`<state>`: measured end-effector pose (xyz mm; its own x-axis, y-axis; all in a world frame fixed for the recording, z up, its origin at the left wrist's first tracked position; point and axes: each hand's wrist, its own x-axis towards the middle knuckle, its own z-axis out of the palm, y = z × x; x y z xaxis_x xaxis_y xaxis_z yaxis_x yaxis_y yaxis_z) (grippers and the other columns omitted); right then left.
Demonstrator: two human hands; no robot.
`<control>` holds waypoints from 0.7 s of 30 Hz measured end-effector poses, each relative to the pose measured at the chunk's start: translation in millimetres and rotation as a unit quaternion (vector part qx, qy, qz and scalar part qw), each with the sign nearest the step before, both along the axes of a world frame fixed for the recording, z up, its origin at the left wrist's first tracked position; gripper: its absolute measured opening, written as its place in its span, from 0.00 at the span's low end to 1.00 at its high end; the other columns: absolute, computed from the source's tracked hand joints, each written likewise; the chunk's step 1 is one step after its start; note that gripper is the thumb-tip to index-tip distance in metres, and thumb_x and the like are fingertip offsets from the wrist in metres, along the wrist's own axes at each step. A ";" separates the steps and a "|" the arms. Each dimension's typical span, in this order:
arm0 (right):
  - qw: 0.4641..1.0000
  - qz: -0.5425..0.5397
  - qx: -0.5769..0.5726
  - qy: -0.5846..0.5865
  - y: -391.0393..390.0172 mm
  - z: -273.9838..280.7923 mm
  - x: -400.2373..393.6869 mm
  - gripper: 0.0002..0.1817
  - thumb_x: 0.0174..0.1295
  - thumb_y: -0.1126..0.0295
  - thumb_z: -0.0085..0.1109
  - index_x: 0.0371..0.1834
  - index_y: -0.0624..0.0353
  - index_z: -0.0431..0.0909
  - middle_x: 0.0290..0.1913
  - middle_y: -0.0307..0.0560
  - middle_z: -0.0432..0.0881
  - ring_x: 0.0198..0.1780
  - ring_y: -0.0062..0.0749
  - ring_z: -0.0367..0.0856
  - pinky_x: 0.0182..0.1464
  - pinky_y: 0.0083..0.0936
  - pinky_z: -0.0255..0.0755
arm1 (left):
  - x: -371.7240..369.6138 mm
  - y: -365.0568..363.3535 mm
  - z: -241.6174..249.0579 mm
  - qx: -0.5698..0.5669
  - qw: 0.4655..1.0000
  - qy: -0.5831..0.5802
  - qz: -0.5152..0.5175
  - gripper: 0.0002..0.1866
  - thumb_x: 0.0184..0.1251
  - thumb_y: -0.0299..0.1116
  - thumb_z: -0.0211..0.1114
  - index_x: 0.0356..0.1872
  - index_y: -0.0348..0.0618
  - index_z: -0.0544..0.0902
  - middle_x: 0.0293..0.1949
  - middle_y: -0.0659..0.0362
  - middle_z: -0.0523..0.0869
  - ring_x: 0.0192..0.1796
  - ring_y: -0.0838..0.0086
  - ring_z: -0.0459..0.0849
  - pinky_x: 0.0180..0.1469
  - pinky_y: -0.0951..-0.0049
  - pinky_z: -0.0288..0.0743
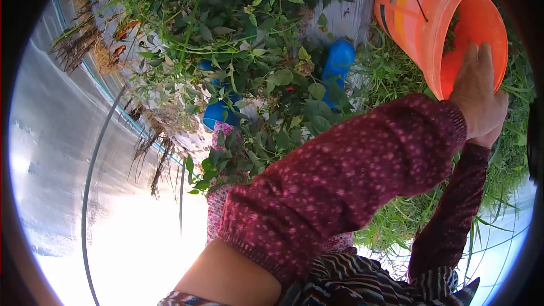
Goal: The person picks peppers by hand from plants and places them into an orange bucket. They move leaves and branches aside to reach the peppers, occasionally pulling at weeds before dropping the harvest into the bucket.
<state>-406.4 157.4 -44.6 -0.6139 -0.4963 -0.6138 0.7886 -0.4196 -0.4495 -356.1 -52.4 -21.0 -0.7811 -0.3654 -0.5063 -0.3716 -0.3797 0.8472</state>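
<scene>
An orange bucket [408,17] lies tilted at the upper right, its wide mouth facing me. My left hand [475,88] reaches across from the lower left, fingers stretched out over the bucket's mouth. Nothing shows in its fingers. Close behind it, my right hand [492,135] is by the lower rim, mostly covered by the left hand, so its fingers are hidden. Some green leaves show inside the bucket near its upper edge. Maroon flowered sleeves [345,164] cover both forearms.
Leafy green plants [277,79] fill the middle, over pale ground sheeting [340,14]. My blue boots [222,112] stand among them. Grass [391,73] grows beneath the bucket. Translucent plastic sheeting [56,153] and a thin dark hose or cable [90,175] are on the left.
</scene>
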 end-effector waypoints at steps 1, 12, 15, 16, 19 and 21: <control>0.994 -0.023 0.098 -0.046 10.1 -4.5 -0.7 0.26 0.70 0.59 0.46 0.65 0.64 0.61 0.64 0.54 0.67 0.67 0.41 0.64 0.68 0.38 0.58 | 21.7 -21.6 -0.9 0.036 0.998 0.049 -0.010 0.24 0.51 0.29 0.60 0.48 0.24 0.66 0.46 0.40 0.72 0.51 0.50 0.74 0.53 0.58 0.70; 0.967 0.221 0.114 -0.063 -247.5 7.8 197.6 0.11 0.68 0.71 0.46 0.46 0.65 0.76 0.49 0.52 0.80 0.50 0.36 0.80 0.49 0.28 0.75 | 337.5 -206.8 -159.4 -0.165 0.896 -0.352 -0.215 0.10 0.55 0.32 0.58 0.33 0.38 0.84 0.33 0.45 0.84 0.39 0.53 0.82 0.43 0.64 0.75; 0.884 0.426 0.158 0.109 -286.6 -28.8 272.7 0.12 0.66 0.72 0.50 0.51 0.62 0.75 0.46 0.49 0.81 0.45 0.29 0.81 0.46 0.23 0.73 | 388.2 -208.8 -193.4 -0.225 0.870 -0.398 -0.185 0.11 0.55 0.31 0.56 0.35 0.36 0.83 0.35 0.43 0.84 0.40 0.49 0.82 0.45 0.62 0.75; 0.850 0.450 0.197 0.188 -293.8 -35.0 289.5 0.13 0.61 0.70 0.52 0.48 0.61 0.75 0.44 0.56 0.80 0.43 0.49 0.80 0.46 0.36 0.73 | 396.6 -213.1 -204.3 -0.280 0.847 -0.419 -0.166 0.12 0.55 0.30 0.55 0.35 0.34 0.82 0.35 0.42 0.83 0.40 0.49 0.82 0.45 0.62 0.75; 0.786 0.524 0.217 0.246 -300.2 -51.1 315.1 0.13 0.60 0.71 0.50 0.48 0.59 0.73 0.43 0.55 0.80 0.44 0.53 0.78 0.47 0.42 0.72 | 395.0 -225.9 -221.6 -0.321 0.734 -0.443 -0.403 0.10 0.54 0.29 0.59 0.36 0.41 0.83 0.37 0.48 0.85 0.46 0.56 0.82 0.47 0.62 0.74; 0.780 0.542 0.227 0.214 -305.1 -53.3 315.3 0.15 0.60 0.70 0.51 0.50 0.58 0.72 0.42 0.54 0.80 0.44 0.52 0.78 0.47 0.42 0.72 | 394.1 -224.0 -231.0 -0.397 0.513 -0.343 -0.680 0.10 0.52 0.30 0.62 0.38 0.48 0.84 0.40 0.55 0.85 0.52 0.62 0.81 0.50 0.64 0.73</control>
